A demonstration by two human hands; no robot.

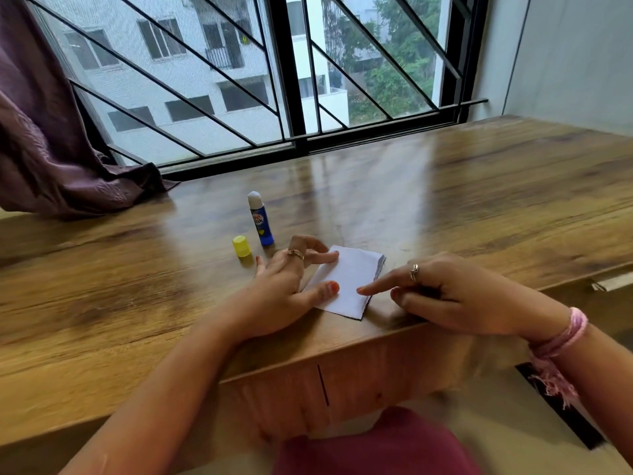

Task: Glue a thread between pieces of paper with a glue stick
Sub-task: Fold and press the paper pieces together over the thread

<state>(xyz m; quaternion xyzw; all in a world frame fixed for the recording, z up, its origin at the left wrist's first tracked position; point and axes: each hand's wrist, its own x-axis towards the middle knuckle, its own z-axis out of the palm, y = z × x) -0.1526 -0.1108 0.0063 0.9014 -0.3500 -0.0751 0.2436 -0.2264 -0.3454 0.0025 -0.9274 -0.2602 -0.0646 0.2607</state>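
The glue stick [260, 219] stands upright on the wooden table [479, 186], uncapped, white glue tip up, blue barrel tilting slightly left. Its yellow cap [241, 246] sits just beside it to the left. The white paper [346, 281] lies flat near the table's front edge, its long axis running diagonally. The left hand [287, 289] presses it with spread fingers; the right hand [442, 296] touches its edge with an extended forefinger, other fingers curled.
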